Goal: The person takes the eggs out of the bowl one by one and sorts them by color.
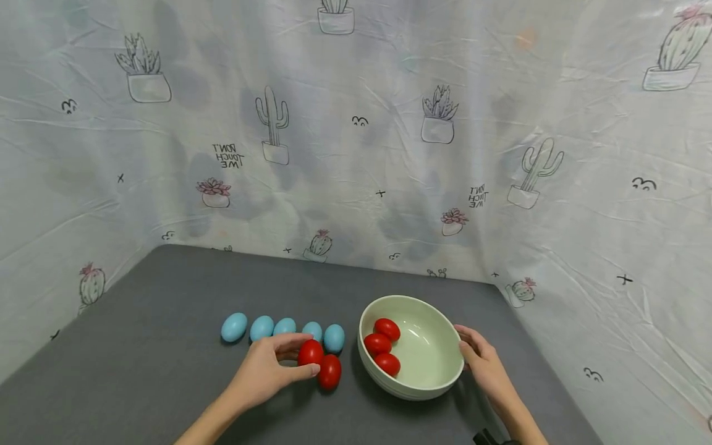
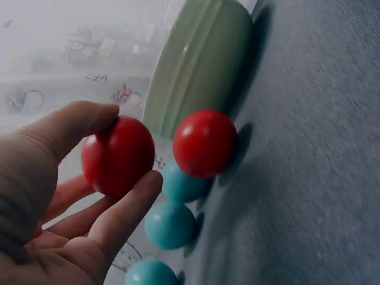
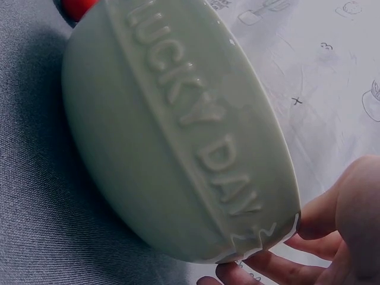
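Note:
My left hand [image 1: 272,366] pinches a red egg [image 2: 119,157] between thumb and fingers, lifted off the table in the left wrist view. A second red egg [image 1: 330,372] lies on the table just to the right of it. The pale green bowl [image 1: 411,390] stands right of both, with three red eggs [image 1: 378,344] against its left inner wall. At the bowl's right side is my right hand [image 1: 484,361], thumb at the rim and fingers curled under the wall in the right wrist view. Raised letters reading LUCKY DAY mark the bowl's outside.
Several light blue eggs [image 1: 234,327] lie in a row behind and to the left of my left hand. The grey table [image 1: 139,371] is bordered by a white cactus-print curtain [image 1: 356,185] at the back and sides.

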{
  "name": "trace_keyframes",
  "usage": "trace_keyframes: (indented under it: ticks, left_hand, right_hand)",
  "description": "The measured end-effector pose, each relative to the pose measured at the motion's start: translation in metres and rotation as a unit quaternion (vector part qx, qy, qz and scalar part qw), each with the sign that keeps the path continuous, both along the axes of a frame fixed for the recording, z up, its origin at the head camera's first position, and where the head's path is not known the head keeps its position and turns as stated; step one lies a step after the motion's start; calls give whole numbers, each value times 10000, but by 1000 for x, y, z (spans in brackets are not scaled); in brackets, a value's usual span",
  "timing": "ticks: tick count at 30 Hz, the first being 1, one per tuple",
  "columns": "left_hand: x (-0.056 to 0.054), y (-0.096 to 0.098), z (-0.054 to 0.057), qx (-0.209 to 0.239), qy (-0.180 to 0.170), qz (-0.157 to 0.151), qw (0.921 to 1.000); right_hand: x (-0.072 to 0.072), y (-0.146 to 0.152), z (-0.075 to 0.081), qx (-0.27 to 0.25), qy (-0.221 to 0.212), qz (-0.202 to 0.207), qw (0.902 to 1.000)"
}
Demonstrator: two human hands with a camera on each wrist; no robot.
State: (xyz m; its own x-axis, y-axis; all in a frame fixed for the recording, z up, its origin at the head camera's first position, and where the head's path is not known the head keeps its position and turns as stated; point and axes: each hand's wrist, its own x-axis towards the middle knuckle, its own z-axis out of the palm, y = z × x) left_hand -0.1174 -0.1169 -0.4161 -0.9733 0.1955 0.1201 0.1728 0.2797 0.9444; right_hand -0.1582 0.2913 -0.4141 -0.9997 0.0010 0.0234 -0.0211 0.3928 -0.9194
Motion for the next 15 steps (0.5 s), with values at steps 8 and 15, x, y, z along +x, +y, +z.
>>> trace_keyframes:
  ticks: [8, 15]
  left_hand:
    - [1, -8, -8, -430, -48, 91, 9990]
    - [-2, -12, -15, -691, 48, 115, 9975]
  right_hand:
    - [-1, 1, 1, 30, 6, 35, 10000]
    - [-1, 1, 1, 89, 33, 3, 10000]
